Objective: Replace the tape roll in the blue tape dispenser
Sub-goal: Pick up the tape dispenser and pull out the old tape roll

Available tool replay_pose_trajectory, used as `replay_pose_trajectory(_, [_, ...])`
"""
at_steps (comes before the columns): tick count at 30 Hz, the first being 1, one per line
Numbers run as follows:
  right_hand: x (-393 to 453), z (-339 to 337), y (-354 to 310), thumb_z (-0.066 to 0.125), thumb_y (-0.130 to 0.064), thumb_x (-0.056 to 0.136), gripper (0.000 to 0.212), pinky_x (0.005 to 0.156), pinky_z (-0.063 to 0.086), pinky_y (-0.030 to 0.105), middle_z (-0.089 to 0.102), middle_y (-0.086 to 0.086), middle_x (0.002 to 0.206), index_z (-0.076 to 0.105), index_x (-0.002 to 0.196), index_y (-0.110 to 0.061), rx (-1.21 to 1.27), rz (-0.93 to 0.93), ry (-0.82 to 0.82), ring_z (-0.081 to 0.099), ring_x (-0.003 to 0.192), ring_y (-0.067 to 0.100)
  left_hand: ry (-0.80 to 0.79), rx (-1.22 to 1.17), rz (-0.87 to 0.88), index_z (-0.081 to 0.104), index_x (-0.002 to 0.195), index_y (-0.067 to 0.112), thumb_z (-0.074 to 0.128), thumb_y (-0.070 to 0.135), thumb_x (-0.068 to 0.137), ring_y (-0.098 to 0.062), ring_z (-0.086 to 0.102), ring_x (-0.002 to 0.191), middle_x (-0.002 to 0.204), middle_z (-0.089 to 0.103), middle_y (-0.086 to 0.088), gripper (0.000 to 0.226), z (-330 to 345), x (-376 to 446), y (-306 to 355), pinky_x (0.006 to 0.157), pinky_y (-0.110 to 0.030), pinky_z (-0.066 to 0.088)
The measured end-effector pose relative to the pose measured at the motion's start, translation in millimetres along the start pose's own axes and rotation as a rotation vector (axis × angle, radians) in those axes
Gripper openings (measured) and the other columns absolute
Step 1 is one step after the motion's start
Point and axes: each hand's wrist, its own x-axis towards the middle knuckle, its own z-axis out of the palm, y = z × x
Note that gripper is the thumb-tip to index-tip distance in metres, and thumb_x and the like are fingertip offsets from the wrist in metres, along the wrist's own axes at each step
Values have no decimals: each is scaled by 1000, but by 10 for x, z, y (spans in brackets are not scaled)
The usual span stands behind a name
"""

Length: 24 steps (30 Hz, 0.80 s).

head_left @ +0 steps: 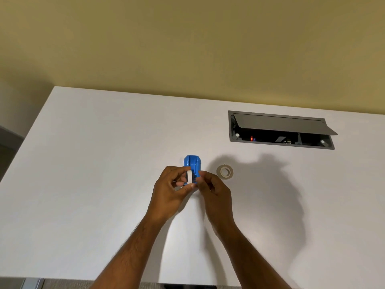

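The blue tape dispenser (192,162) stands on the white table (93,163), its near end hidden by my fingers. My left hand (171,189) pinches a white tape roll (189,177), held on edge at the dispenser's near end. My right hand (214,189) touches the dispenser's right side and the roll with its fingertips. Whether the roll sits inside the dispenser or just above it, I cannot tell. A second, translucent tape roll (224,172) lies flat on the table just right of my right hand.
A grey cable hatch (281,130) with its lid half raised is set into the table at the back right. A yellow wall (187,42) rises behind the table. The table's near edge runs along the bottom of the view.
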Motion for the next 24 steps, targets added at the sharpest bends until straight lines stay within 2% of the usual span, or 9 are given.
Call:
replay_pose_trajectory(5, [-37, 15, -139, 66, -15, 92, 18, 91, 59, 39, 78, 1, 96, 76, 102, -26, 132, 88, -82, 73, 95, 25, -15, -3, 25, 70, 119, 30, 83, 28, 79, -11, 65, 89, 101, 63, 6, 43, 0, -57, 12, 83, -18, 55])
replay_pose_trajectory(12, [-11, 2, -165, 68, -9, 90, 18, 93, 59, 36, 79, 6, 98, 76, 102, -19, 197, 164, -136, 73, 94, 21, -9, -1, 39, 72, 118, 30, 84, 18, 78, -14, 65, 89, 96, 64, 4, 43, -56, -101, -21, 85, -21, 56])
replay_pose_trajectory(21, [12, 58, -160, 67, -7, 89, 18, 90, 61, 38, 78, 5, 93, 77, 98, -18, 151, 171, -86, 74, 93, 26, -15, 26, 17, 70, 117, 34, 84, 24, 78, -9, 63, 86, 92, 63, 9, 43, -81, -89, -67, 83, -19, 55])
replay_pose_trajectory(24, [14, 59, -168, 66, -6, 90, 16, 85, 62, 34, 76, 9, 99, 74, 102, -13, 180, 175, -73, 73, 90, 23, 0, 27, 7, 69, 117, 29, 85, 27, 76, -6, 63, 92, 101, 63, 11, 44, -108, -80, -73, 80, -19, 56])
